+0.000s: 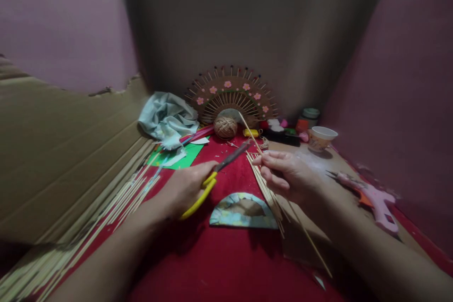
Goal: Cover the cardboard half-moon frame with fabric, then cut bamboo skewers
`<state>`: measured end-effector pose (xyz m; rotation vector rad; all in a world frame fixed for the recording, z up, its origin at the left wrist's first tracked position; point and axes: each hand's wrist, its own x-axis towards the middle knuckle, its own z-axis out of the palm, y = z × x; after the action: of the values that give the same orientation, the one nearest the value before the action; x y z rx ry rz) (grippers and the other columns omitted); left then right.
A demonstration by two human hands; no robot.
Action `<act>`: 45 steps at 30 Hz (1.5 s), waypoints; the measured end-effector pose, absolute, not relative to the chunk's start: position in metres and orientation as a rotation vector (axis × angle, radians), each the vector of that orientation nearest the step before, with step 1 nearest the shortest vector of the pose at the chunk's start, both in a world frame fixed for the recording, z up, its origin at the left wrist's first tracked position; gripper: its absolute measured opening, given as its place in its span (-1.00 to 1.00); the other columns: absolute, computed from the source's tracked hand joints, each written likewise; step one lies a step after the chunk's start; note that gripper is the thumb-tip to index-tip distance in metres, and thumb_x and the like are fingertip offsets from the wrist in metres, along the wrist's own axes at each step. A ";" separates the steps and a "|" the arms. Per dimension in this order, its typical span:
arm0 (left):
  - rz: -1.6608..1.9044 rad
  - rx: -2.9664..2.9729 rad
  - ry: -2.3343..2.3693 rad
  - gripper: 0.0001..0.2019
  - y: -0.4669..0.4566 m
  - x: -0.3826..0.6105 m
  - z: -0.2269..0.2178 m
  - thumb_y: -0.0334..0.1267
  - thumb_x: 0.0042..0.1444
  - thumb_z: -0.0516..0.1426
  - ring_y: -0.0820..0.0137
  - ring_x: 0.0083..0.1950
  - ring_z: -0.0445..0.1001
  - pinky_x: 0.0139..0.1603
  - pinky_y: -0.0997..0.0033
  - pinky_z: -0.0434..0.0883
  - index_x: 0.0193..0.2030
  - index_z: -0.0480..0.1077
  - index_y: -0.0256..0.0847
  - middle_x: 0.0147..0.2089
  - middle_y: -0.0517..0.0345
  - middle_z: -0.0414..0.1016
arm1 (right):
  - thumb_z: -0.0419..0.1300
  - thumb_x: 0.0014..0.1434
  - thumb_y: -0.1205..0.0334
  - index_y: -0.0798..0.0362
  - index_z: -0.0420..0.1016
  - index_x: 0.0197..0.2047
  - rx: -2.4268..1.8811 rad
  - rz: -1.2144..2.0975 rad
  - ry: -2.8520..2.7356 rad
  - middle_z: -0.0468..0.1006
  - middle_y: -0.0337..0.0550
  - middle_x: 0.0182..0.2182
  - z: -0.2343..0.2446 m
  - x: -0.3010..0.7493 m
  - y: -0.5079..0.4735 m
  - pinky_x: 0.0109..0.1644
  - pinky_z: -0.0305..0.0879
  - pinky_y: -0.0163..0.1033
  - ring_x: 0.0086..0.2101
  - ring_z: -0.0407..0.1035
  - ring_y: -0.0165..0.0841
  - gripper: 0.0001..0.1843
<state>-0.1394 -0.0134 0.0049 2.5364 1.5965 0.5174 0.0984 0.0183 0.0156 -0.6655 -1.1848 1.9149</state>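
Observation:
My left hand (187, 184) grips yellow-handled scissors (226, 160), blades pointing up and right toward a thin bamboo skewer (249, 132). My right hand (286, 174) pinches that skewer, which runs from near the twine ball down past my wrist. The blade tips lie close to the skewer just above my right fingers. Under my right hand lies a row of cut skewers (265, 188) on brown cardboard. A half-round piece covered in patterned paper (244, 210) lies on the red cloth (219, 255) between my hands.
A decorated half-round fan of sticks (231, 94) stands at the back, a twine ball (225, 127) before it. Crumpled pale cloth (168, 118) and green paper (184, 155) lie left. Long skewers (106, 212) line a cardboard sheet at left. A paper cup (320, 138) and pink glue gun (375, 200) are at right.

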 end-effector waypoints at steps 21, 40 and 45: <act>1.455 3.014 1.423 -0.67 -0.020 -0.125 0.007 -0.25 0.11 0.14 0.22 0.08 0.30 0.11 0.17 0.28 0.04 0.33 -0.22 0.02 -0.06 0.37 | 0.14 0.12 0.24 0.22 0.46 -0.29 -0.730 2.150 -1.307 0.51 -0.19 -0.67 0.002 0.083 -0.005 -0.81 -0.16 -0.50 -0.85 0.05 -0.64 -0.81; 1.182 3.129 1.353 -0.80 -0.021 -0.115 0.000 -0.29 0.22 -0.02 0.29 -0.26 0.28 -0.17 0.21 0.25 -0.31 0.40 -0.26 -0.34 0.04 0.44 | 0.14 0.09 0.29 0.21 0.48 -0.33 -0.587 2.255 -1.096 0.47 -0.26 -0.70 -0.008 0.069 -0.016 -0.82 -0.18 -0.50 -0.85 -0.15 -0.67 -0.85; 1.215 3.114 1.461 -0.80 -0.024 -0.112 -0.001 -0.24 0.21 0.01 0.29 -0.29 0.28 -0.21 0.22 0.23 -0.33 0.41 -0.25 -0.37 0.04 0.44 | 0.14 0.11 0.29 0.20 0.48 -0.34 -0.577 2.213 -1.056 0.47 -0.24 -0.70 -0.010 0.067 -0.019 -0.81 -0.14 -0.50 -0.85 -0.15 -0.67 -0.85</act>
<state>-0.1123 -0.0244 -0.0007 3.1138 1.4606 1.2146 0.0667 -0.0191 -0.0097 -0.5769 -1.0558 2.2133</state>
